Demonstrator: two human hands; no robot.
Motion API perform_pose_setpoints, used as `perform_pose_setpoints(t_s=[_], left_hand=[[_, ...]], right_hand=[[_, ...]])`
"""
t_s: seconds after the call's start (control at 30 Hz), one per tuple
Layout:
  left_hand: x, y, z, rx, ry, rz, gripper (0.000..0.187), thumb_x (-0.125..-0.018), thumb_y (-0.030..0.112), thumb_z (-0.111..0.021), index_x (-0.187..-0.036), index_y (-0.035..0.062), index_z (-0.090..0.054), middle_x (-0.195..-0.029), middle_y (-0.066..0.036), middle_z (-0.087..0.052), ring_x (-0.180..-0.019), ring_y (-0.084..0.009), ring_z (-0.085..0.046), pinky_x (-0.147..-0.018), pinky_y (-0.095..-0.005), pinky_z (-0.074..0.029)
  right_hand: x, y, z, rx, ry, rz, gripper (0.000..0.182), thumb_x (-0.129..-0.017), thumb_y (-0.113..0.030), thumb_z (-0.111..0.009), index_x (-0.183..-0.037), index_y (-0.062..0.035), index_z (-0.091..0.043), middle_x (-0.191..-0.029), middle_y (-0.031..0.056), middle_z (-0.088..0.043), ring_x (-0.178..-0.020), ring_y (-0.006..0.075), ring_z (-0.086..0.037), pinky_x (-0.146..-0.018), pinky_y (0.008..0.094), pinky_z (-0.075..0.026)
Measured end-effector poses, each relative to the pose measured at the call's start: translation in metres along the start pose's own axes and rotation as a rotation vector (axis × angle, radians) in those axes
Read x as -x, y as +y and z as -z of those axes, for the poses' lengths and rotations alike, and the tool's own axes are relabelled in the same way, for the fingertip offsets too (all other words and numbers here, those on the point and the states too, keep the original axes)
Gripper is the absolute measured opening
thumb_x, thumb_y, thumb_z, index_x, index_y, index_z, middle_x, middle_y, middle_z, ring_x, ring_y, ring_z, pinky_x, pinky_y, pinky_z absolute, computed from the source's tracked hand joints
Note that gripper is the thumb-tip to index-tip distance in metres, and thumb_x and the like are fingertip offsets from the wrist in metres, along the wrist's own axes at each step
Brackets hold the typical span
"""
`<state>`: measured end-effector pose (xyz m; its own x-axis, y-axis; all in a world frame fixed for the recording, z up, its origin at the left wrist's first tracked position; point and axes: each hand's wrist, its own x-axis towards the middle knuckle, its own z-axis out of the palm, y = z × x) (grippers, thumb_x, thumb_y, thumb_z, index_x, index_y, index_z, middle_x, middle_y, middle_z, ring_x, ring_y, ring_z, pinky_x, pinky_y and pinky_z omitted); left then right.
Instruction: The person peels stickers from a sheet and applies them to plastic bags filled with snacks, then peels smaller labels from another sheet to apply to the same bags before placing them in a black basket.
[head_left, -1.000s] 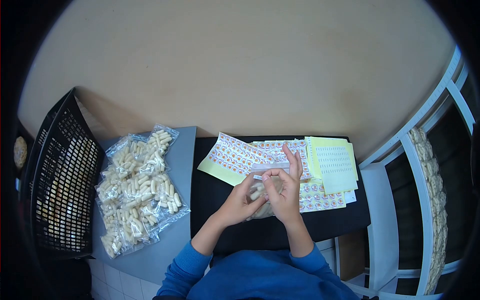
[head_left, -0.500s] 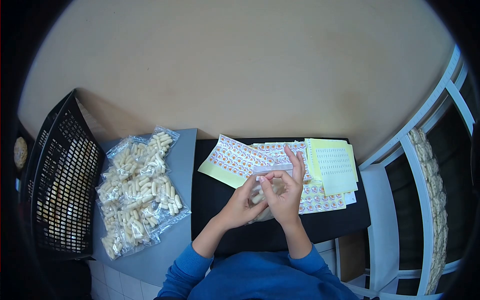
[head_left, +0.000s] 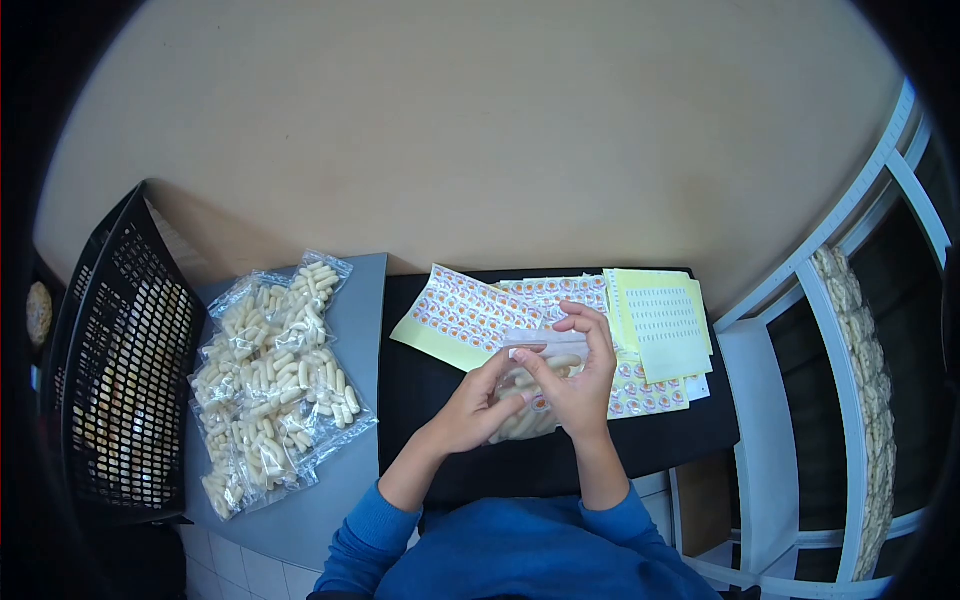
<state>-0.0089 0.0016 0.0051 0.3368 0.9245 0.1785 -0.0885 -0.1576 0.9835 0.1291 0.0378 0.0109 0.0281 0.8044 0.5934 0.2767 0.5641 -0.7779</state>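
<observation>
Above the black tabletop, a clear plastic bag [head_left: 522,427] of pale, finger-shaped pieces is between my two hands. My left hand [head_left: 468,412] grips its left side, the thumb lying across the front. My right hand [head_left: 582,385] holds the upper right part, with the thumb near the bag's top strip and the other fingers bent. A small round orange-and-white sticker [head_left: 541,404] shows on the bag near my left thumb. Just beyond my hands lies a sheet of round stickers [head_left: 465,312], partly over other sheets.
Several filled bags [head_left: 275,385] are heaped on the grey surface [head_left: 345,480] to the left. A black mesh basket [head_left: 130,370] stands at the far left. Yellow-backed label sheets [head_left: 665,325] lie at the right, near a white metal frame [head_left: 845,400]. A beige wall [head_left: 480,140] rises behind.
My hands have shifted slightly and the bag shows more of its front, with the round sticker now visible. My right fingers have bent down from a more upright pose.
</observation>
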Motion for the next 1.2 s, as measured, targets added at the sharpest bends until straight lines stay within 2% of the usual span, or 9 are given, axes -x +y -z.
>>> perform_pose_setpoints(t_s=[0.1, 0.2, 0.37, 0.53, 0.7, 0.73, 0.9, 1.1, 1.2], left_hand=[[-0.003, 0.001, -0.002, 0.002, -0.01, -0.099, 0.034, -0.088, 0.014, -0.043, -0.117, -0.0034, -0.046, -0.114, -0.013, -0.053, -0.101, -0.0171, -0.052, -0.086, -0.0306, -0.042], [-0.003, 0.004, -0.012, 0.102, 0.119, -0.033, 0.031, -0.092, 0.016, -0.038, -0.101, -0.0046, -0.058, -0.092, -0.011, -0.062, -0.09, -0.0147, -0.057, -0.082, -0.0277, -0.044], [0.002, 0.009, -0.017, 0.067, 0.157, 0.0, 0.031, -0.093, 0.018, -0.038, -0.099, -0.0046, -0.058, -0.094, -0.014, -0.062, -0.084, -0.0132, -0.058, -0.076, -0.0265, -0.047], [0.006, 0.02, -0.025, 0.297, 0.203, 0.012, 0.032, -0.093, 0.019, -0.038, -0.097, -0.0056, -0.058, -0.089, -0.013, -0.062, -0.082, -0.0121, -0.058, -0.073, -0.0261, -0.048], [0.011, 0.008, -0.023, 0.266, 0.148, 0.022, 0.029, -0.092, 0.017, -0.039, -0.092, -0.0053, -0.057, -0.082, -0.01, -0.062, -0.074, -0.0094, -0.057, -0.067, -0.0241, -0.048], [0.012, 0.018, -0.034, 0.454, 0.184, 0.035, 0.027, -0.091, 0.016, -0.04, -0.089, -0.0037, -0.058, -0.08, -0.009, -0.061, -0.07, -0.0084, -0.056, -0.066, -0.0225, -0.047], [0.025, 0.029, -0.061, 0.496, 0.01, 0.089, 0.028, -0.092, 0.017, -0.039, -0.087, -0.0032, -0.057, -0.082, -0.009, -0.062, -0.072, -0.0087, -0.057, -0.067, -0.0219, -0.047], [0.053, 0.015, -0.107, 0.497, -0.272, 0.249, 0.028, -0.091, 0.018, -0.039, -0.094, -0.0054, -0.052, -0.095, -0.02, -0.058, -0.084, -0.026, -0.06, -0.074, -0.0337, -0.05], [0.073, 0.004, -0.135, 0.498, -0.413, 0.325, 0.027, -0.091, 0.017, -0.039, -0.091, -0.0049, -0.054, -0.09, -0.017, -0.06, -0.081, -0.0218, -0.061, -0.072, -0.0313, -0.05]], right_hand=[[0.004, -0.008, 0.005, 0.039, 0.062, 0.006, 0.04, -0.055, -0.013, -0.079, -0.083, -0.0029, -0.052, -0.101, 0.0136, -0.05, -0.095, 0.0263, -0.051, -0.082, 0.0362, -0.04], [0.01, -0.008, 0.009, -0.045, 0.071, -0.032, 0.04, -0.056, -0.011, -0.078, -0.085, -0.003, -0.052, -0.098, 0.012, -0.05, -0.093, 0.023, -0.051, -0.077, 0.0326, -0.042], [0.021, -0.021, 0.018, -0.11, 0.066, -0.114, 0.041, -0.06, -0.007, -0.075, -0.093, -0.0032, -0.051, -0.098, 0.0096, -0.049, -0.091, 0.0185, -0.05, -0.074, 0.0297, -0.044], [0.039, -0.044, 0.027, -0.464, 0.108, -0.171, 0.068, -0.069, 0.001, -0.067, -0.125, -0.0005, -0.029, -0.105, 0.0103, -0.05, -0.095, 0.0164, -0.051, -0.083, 0.0289, -0.043], [0.077, -0.052, 0.036, -0.393, -0.015, -0.332, 0.072, -0.074, 0.0, -0.065, -0.131, 0.0022, -0.021, -0.112, 0.0129, -0.048, -0.1, 0.0147, -0.05, -0.084, 0.0266, -0.042], [0.083, -0.059, 0.04, -0.42, -0.021, -0.408, 0.071, -0.075, -0.001, -0.063, -0.131, 0.0026, -0.02, -0.112, 0.0135, -0.049, -0.1, 0.0141, -0.05, -0.084, 0.0264, -0.042], [0.125, -0.084, 0.056, -0.421, 0.124, -0.421, 0.064, -0.082, -0.001, -0.053, -0.133, 0.0029, -0.015, -0.113, 0.0147, -0.051, -0.099, 0.0132, -0.05, -0.086, 0.0265, -0.04], [0.198, -0.11, 0.076, -0.341, 0.367, -0.432, 0.063, -0.082, 0.002, -0.049, -0.133, 0.0021, -0.013, -0.119, 0.0151, -0.047, -0.105, 0.0147, -0.048, -0.089, 0.0273, -0.039], [0.238, -0.12, 0.084, -0.217, 0.498, -0.501, 0.062, -0.083, 0.001, -0.049, -0.135, -0.0008, -0.014, -0.115, 0.0119, -0.048, -0.104, 0.0157, -0.048, -0.089, 0.0283, -0.039]])
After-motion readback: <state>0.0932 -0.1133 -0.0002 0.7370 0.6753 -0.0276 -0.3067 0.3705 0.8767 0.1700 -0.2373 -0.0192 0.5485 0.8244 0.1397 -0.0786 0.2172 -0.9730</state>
